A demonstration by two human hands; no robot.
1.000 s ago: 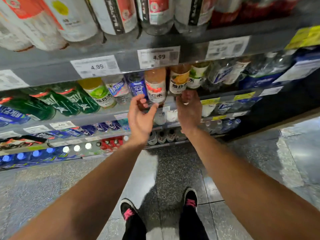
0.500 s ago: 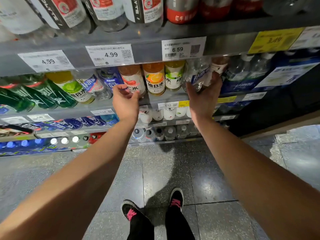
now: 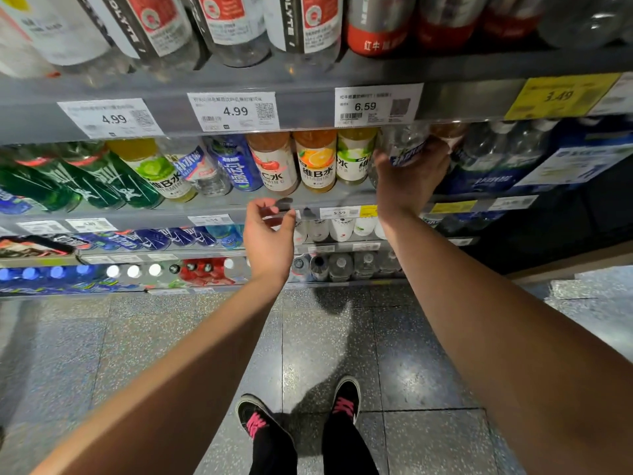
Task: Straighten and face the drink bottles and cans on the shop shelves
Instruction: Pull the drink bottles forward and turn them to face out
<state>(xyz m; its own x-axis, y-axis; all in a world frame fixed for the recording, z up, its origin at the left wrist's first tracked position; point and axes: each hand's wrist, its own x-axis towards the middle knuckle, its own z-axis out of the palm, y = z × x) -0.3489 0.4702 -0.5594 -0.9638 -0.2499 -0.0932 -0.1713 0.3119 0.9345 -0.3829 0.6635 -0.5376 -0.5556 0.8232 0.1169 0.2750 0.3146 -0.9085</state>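
Note:
My right hand (image 3: 409,181) is wrapped around a clear bottle with a blue-lettered label (image 3: 404,147) on the second shelf, just right of the vitamin drinks. Those drinks stand in a row: a cherry-label bottle (image 3: 274,164), an orange-label bottle (image 3: 317,162) and a lime-label bottle (image 3: 354,156). My left hand (image 3: 269,234) hangs below that shelf's front edge (image 3: 205,209) with fingers curled loosely and nothing in it. Further left stand a blue bottle (image 3: 234,162), a clear bottle (image 3: 197,166), a yellow-capped bottle (image 3: 154,168) and green bottles (image 3: 85,176).
The top shelf holds large white-and-red labelled bottles (image 3: 222,22) and red-banded ones (image 3: 380,25). Price tags (image 3: 234,111) line the shelf edges. Lower shelves carry blue bottles (image 3: 154,238), small white bottles (image 3: 342,229) and bottle caps (image 3: 133,270). Blue water packs (image 3: 507,166) sit right. My shoes (image 3: 346,401) stand on grey tile.
My left hand let go of the cherry-label bottle and dropped below the shelf edge. My right hand stays on the clear bottle at the right. The view shifted slightly right.

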